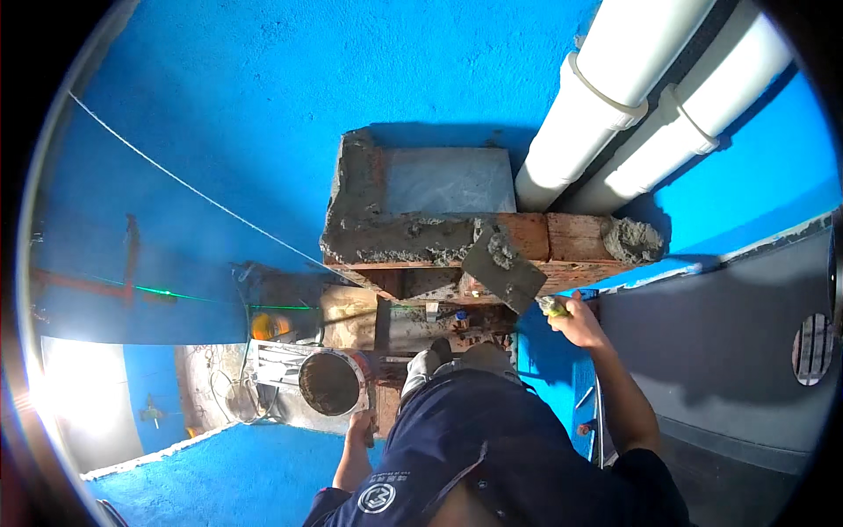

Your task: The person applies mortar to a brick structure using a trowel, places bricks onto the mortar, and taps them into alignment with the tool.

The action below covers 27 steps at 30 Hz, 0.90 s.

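My right hand (575,321) is closed round the handle of a square steel trowel (505,285), whose blade carries grey mortar (500,250) and overlaps the front edge of a low brick structure (571,237). Mortar tops its left part and a lump (632,239) sits at its right end; a grey slab (448,180) lies behind. My left hand (360,430) is low beside a round bucket (328,384) with dark contents. Its fingers are curled; what they hold, if anything, is hidden.
Two white pipes (606,88) run along the right. A string (176,173) crosses the blue wall (237,79). Below lie boards, hoses and a yellow object (268,325) near my shoes (417,369). A bright lamp (79,386) glares at left; dark grey flooring (702,334) lies right.
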{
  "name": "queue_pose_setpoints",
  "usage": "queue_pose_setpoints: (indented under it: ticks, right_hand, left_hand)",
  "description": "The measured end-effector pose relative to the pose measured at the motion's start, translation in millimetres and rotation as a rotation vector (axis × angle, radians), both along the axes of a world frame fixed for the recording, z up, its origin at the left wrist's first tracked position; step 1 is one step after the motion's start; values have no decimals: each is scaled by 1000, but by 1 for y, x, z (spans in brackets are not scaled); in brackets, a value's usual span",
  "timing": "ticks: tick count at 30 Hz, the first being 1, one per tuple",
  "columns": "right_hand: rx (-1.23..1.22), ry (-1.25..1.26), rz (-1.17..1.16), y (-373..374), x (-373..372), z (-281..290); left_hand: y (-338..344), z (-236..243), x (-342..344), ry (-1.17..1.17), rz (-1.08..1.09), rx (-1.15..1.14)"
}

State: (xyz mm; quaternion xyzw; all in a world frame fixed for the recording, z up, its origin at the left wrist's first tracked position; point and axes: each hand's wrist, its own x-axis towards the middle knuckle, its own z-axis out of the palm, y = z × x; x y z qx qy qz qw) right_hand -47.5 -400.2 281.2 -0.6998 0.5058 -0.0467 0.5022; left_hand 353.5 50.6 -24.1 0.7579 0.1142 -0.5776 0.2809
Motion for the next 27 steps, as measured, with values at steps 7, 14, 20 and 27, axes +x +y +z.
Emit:
queue_pose_setpoints:
  ticks: [7, 14, 20, 27]
  right_hand:
    - [336, -484, -262, -2, -10, 63]
    - [1094, -898, -334, 14, 21, 34]
    - [618, -583, -113, 48, 107, 125]
    - [299, -261, -350, 43, 58, 112]
  left_hand:
    - [-28, 22, 2, -13, 10, -53]
    - [-33, 22, 2, -70, -62, -6]
    - [-24, 18, -3, -12, -132, -41]
    - [-20, 25, -21, -6, -55, -177]
